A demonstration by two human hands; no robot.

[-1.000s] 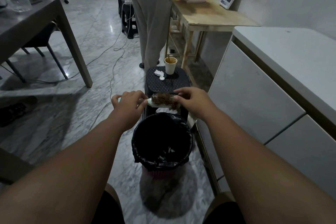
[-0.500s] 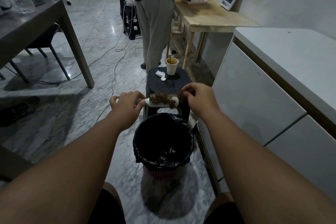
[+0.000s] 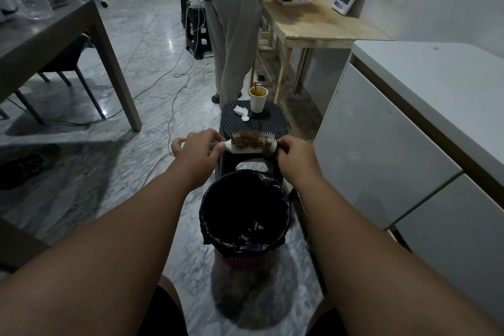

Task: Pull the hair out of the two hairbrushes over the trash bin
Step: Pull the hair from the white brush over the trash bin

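**Hairbrush held level above the bin, both hands on it**

The trash bin (image 3: 245,215) is standing on the marble floor (image 3: 131,177), lined with a black bag and open at the top. Its far rim is sitting just beside a black stool (image 3: 253,123), and a white cabinet (image 3: 381,161) is closing off the right side, leaving only a narrow strip of floor between. To the left the floor is lying open as far as the leg of a grey tabletop (image 3: 46,35), with cables trailing across it. A paper cup (image 3: 258,99) and a crumpled tissue (image 3: 241,112) are resting on the stool top, and another person (image 3: 234,30) is standing beyond it at a wooden tabletop (image 3: 313,24).

The left hand (image 3: 196,151) is gripping the handle of the white hairbrush (image 3: 252,143), fingers (image 3: 191,139) curled together around it. The brush is lying roughly level, bristles up, in the air over the bin's far rim and in front of the stool. The right hand (image 3: 296,157) is at the brush's tip, fingers pinched together on the brown hair (image 3: 257,140) matted in the bristles.
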